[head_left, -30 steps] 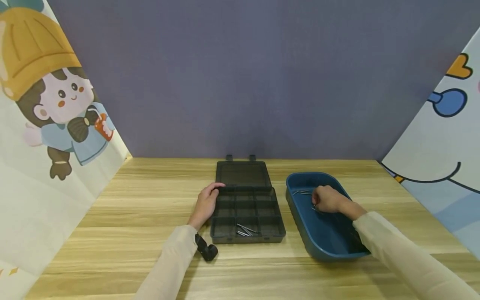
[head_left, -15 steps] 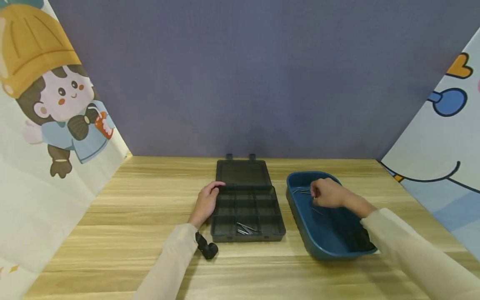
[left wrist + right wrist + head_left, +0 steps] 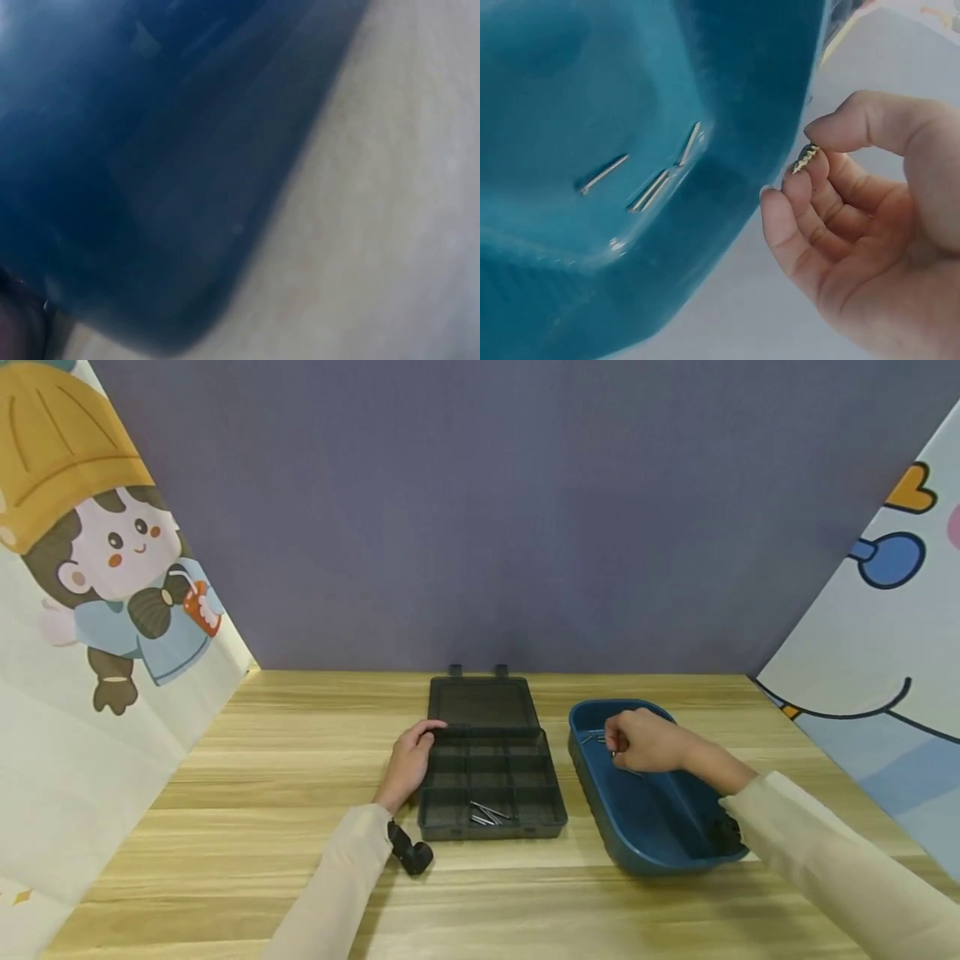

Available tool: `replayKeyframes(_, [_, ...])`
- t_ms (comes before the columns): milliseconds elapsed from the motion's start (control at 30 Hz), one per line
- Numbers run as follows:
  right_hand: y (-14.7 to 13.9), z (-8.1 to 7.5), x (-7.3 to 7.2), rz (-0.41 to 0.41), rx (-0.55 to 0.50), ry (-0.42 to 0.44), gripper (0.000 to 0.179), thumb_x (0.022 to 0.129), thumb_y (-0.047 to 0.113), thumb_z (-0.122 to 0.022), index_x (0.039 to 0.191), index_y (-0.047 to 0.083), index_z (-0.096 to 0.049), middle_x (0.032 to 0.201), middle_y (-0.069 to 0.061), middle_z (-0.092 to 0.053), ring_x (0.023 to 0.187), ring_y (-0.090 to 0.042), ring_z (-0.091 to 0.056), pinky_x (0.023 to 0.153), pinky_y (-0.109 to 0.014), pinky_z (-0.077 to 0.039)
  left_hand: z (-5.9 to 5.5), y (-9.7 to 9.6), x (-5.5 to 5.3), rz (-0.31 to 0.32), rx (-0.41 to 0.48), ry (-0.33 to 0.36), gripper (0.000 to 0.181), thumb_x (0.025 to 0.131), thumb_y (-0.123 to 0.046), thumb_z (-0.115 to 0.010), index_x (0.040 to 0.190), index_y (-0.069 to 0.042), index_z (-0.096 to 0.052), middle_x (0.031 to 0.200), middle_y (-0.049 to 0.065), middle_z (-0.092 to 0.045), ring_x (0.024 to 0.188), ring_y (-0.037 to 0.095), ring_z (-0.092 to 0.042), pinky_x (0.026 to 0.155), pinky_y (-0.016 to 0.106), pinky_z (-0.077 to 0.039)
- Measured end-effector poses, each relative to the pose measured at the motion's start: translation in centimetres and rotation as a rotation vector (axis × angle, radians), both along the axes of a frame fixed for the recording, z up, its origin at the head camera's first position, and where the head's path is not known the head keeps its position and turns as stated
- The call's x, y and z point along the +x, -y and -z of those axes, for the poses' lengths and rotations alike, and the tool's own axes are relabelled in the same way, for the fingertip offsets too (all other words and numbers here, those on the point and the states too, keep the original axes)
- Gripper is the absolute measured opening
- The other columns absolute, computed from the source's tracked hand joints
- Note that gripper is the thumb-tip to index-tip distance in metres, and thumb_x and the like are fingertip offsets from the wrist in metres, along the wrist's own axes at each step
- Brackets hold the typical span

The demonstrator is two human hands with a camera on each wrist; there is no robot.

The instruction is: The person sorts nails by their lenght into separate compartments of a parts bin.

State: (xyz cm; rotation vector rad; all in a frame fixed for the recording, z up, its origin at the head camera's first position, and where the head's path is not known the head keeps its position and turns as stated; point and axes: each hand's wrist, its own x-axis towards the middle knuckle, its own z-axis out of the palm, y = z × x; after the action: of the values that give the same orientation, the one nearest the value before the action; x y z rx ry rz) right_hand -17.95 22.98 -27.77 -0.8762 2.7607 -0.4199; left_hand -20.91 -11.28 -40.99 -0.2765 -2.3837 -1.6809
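Observation:
A screw (image 3: 806, 159) with a pale threaded shaft is pinched between the thumb and fingers of my right hand (image 3: 877, 202), close beside the bin's rim in the right wrist view. In the head view this hand hovers over the far part of the blue plastic bin (image 3: 652, 827). Several more screws (image 3: 606, 174) lie on the bin's floor. My left hand (image 3: 408, 760) rests along the left side of a dark compartment box (image 3: 491, 832), index finger stretched over its rear corner. Several metal screws (image 3: 489, 814) lie in the box's front middle compartment.
The box's lid (image 3: 483, 702) lies folded back behind it, towards the grey-purple back panel (image 3: 480, 510). Wood-grain tabletop (image 3: 285, 785) surrounds both containers. A blurred dark blue surface (image 3: 150, 150) with a rounded corner fills much of the left wrist view.
My right hand has lifted from the bin's floor and shifted slightly left and farther back, with the screw pinched in its fingers. My left hand has stayed at the box.

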Motion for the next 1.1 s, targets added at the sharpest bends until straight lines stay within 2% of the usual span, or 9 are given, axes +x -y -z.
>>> replayKeyframes(133, [0.9,-0.3,0.3,-0.018,0.003,0.013,0.012,0.081,-0.001,-0.059,0.078,0.01,-0.055,0.062,0.004,-0.045,0.054,-0.007,-0.037,0.055,-0.023,-0.032,0.0,-0.1,-0.1,0.0,-0.011,0.006,0.03,0.097,-0.003,-0.04,0.117,-0.001,-0.063,0.13,0.02,-0.058,0.127,0.033,-0.048,0.107,0.05,-0.035])
replayKeyframes(367, [2.5,-0.5,0.4,-0.057,-0.009,0.055,0.012,0.083,-0.003,-0.057,0.079,0.009,-0.056,0.062,0.004,-0.045,0.053,-0.006,-0.035,0.054,-0.022,-0.032,-0.2,-0.1,0.0,-0.012,-0.017,0.028,0.032,0.098,-0.005,-0.039,0.119,-0.002,-0.062,0.13,0.018,-0.057,0.114,0.029,-0.051,0.106,0.049,-0.036])
replayKeyframes(633, [4.2,-0.6,0.0,-0.085,-0.013,0.055,0.012,0.081,-0.005,-0.057,0.083,0.006,-0.061,0.071,0.001,-0.055,0.059,-0.008,-0.043,0.056,-0.024,-0.038,-0.1,-0.1,0.0,-0.015,-0.011,0.023,0.031,0.097,-0.004,-0.039,0.117,-0.002,-0.063,0.13,0.018,-0.057,0.123,0.031,-0.05,0.106,0.049,-0.036])
replayKeyframes(1100, [7.8,0.0,-1.0,-0.127,-0.023,0.046,0.013,0.08,-0.006,-0.056,0.083,0.004,-0.064,0.071,0.0,-0.058,0.06,-0.009,-0.045,0.057,-0.023,-0.039,0.0,-0.1,-0.1,-0.016,-0.003,0.018,0.03,0.097,-0.005,-0.04,0.117,-0.001,-0.063,0.13,0.018,-0.058,0.127,0.031,-0.048,0.107,0.049,-0.035])
